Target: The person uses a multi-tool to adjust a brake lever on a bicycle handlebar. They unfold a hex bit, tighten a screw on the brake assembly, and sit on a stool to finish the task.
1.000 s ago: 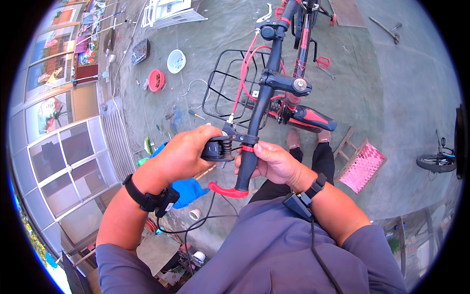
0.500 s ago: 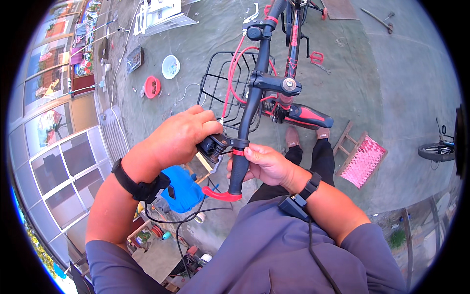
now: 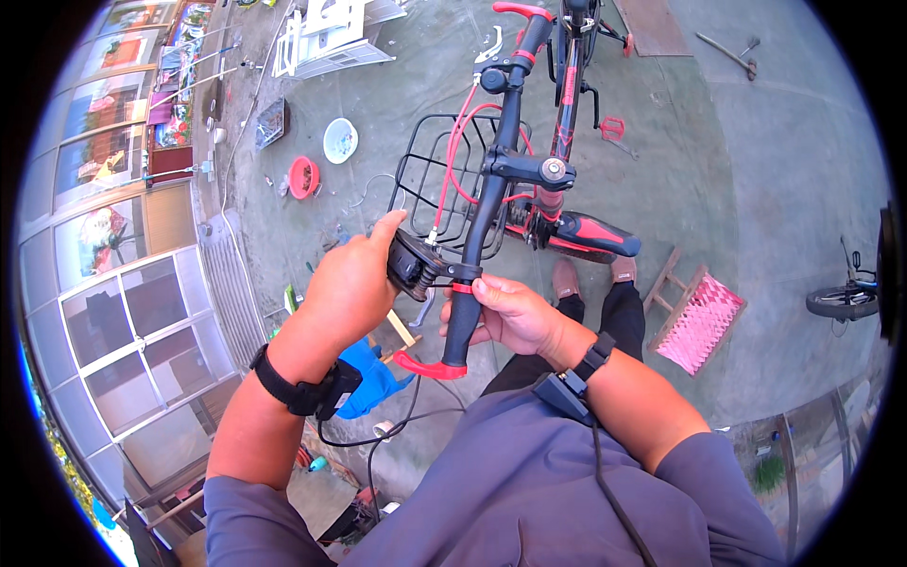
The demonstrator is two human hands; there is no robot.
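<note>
A black bicycle handlebar (image 3: 488, 213) with red bar ends runs toward me. My left hand (image 3: 351, 283) is closed on a chunky black folding-tool-like block (image 3: 412, 263) with stacked ridges, held against the brake lever clamp (image 3: 463, 271); its exact kind is unclear. Below it hangs a silver brake lever (image 3: 422, 310). My right hand (image 3: 515, 315) pinches the near black grip (image 3: 462, 326) at its red ring, thumb on top, fingers partly hidden behind. A red cable (image 3: 442, 194) leads up from the lever.
A black wire basket (image 3: 425, 151) sits ahead of the handlebar. Around stand a pink woven stool (image 3: 701, 321), a red bowl (image 3: 302, 178), a white basin (image 3: 340, 141) and a blue item (image 3: 373, 383). A hammer (image 3: 727, 55) lies at far right. Black cords hang from my wrist straps.
My left hand and forearm have shifted slightly right, and its hold on the black block has turned, with the thumb now pointing up. My right hand stays at the grip.
</note>
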